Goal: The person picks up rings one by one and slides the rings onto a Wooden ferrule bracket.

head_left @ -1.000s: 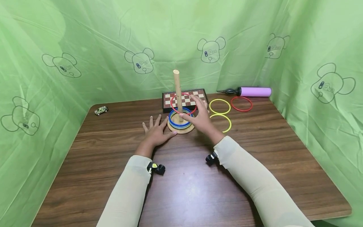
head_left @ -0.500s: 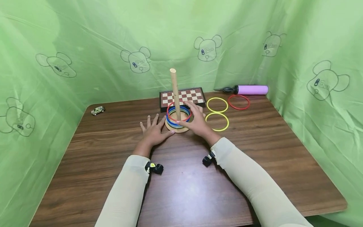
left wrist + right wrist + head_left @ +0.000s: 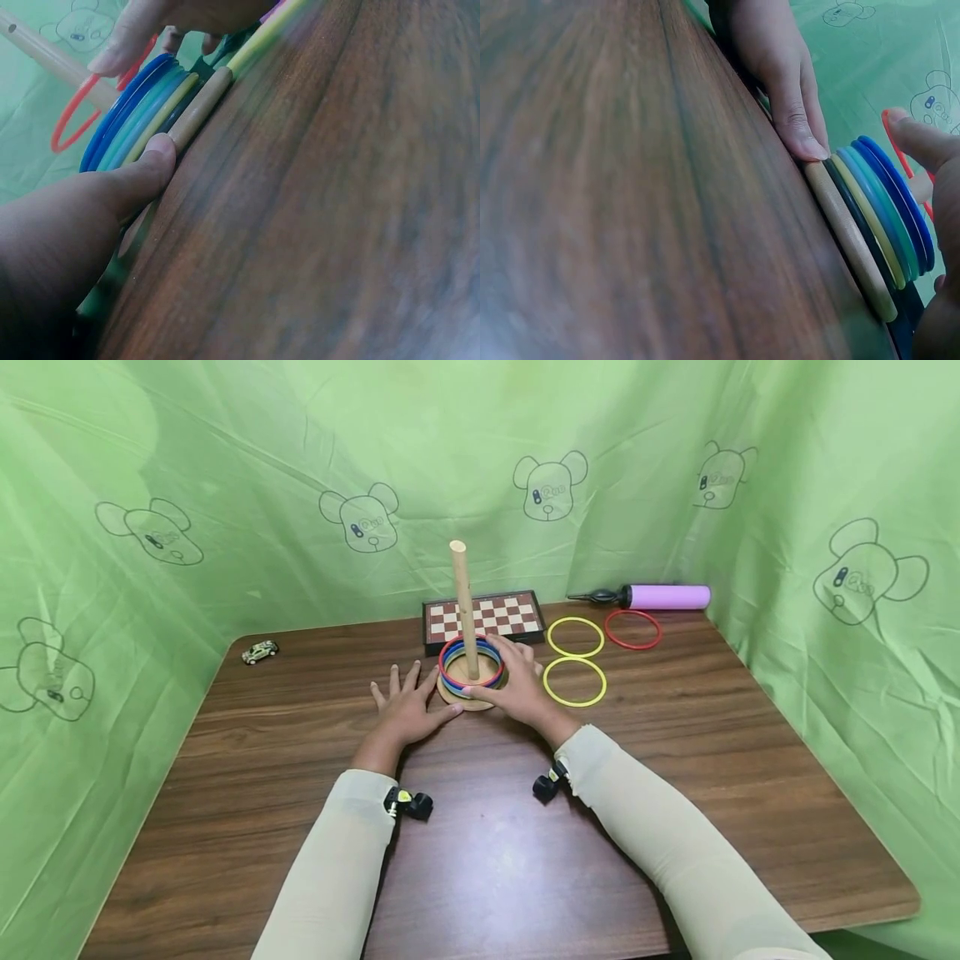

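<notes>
A wooden peg point(image 3: 465, 602) rises from a round base point(image 3: 480, 705). Blue, teal, yellow and dark rings are stacked on the base, the blue rings point(image 3: 124, 112) uppermost. My right hand point(image 3: 522, 692) holds a red ring point(image 3: 67, 112) that encircles the peg just above the stack. In both wrist views the red ring leans a little, with a gap under part of it. My left hand point(image 3: 408, 717) rests on the table left of the base, fingers spread and straight, its thumb point(image 3: 159, 154) against the base's edge.
Two yellow rings point(image 3: 575, 705) and another red ring point(image 3: 633, 648) lie to the right. Behind the peg is a chessboard point(image 3: 517, 614). A purple hand pump point(image 3: 669, 597) lies at the back right, a toy car point(image 3: 260, 652) at the far left. Green cloth point(image 3: 262, 527) surrounds the table point(image 3: 480, 860).
My right hand has brought the red ring down along the peg, from well above the stack to just over the blue rings. My left hand has stayed by the base.
</notes>
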The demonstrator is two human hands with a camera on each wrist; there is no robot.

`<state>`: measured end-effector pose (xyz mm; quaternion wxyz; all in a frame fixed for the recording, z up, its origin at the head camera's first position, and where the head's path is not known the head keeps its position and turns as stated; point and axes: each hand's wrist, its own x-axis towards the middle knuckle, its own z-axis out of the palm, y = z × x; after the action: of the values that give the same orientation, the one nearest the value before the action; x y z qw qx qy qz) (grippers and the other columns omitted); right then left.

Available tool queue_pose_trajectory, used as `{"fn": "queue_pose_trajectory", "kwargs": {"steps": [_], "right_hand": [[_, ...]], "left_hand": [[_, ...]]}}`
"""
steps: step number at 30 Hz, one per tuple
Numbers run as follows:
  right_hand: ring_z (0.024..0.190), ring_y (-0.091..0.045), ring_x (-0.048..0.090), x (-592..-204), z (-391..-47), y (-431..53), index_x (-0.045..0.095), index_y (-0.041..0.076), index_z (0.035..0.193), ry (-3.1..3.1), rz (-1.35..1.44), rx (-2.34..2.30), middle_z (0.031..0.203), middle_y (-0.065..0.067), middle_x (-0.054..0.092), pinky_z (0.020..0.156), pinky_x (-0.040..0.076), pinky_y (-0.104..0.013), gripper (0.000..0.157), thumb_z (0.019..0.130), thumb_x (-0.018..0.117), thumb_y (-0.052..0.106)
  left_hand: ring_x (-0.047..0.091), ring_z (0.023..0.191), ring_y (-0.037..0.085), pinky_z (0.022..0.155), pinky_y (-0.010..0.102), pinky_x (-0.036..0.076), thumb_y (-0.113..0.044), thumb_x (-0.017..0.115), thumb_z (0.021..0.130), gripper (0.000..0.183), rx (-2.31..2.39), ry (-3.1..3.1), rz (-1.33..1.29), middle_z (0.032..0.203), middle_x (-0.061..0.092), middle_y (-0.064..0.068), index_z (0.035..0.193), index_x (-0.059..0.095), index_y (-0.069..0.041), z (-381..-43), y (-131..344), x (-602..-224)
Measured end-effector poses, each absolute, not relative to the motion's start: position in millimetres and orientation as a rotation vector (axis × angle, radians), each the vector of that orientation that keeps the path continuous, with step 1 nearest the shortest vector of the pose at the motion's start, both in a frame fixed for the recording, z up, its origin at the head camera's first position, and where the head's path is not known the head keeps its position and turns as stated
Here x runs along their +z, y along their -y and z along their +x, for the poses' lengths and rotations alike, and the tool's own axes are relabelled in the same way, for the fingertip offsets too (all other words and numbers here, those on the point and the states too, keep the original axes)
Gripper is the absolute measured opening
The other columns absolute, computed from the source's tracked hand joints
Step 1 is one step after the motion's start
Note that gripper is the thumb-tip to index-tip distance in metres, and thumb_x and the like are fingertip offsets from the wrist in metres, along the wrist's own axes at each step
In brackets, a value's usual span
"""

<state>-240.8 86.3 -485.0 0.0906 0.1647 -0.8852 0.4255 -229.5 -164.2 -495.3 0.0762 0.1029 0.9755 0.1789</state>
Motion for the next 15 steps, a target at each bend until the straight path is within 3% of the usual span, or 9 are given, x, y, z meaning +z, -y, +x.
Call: {"fn": "queue_pose_trajectory", "kwargs": {"steps": [15], "right_hand": [[0.154,-0.036,0.033,-485.4,-239.9,-86.6,0.04,0.023,0.17,2.712,0.472,1.218,0.177,-0.002,0.039,0.112,0.031,-0.062,0.107,0.083,0.093,0.057]], "left_hand": [[-0.01,0.169,0.054,0.125,0.084,-0.015,-0.09,0.047,0.095,0.102,0.525,-2.928,0.302,0.187,0.006,0.011,0.177,0.019,-0.036,-229.1,163.4,-494.9]]}}
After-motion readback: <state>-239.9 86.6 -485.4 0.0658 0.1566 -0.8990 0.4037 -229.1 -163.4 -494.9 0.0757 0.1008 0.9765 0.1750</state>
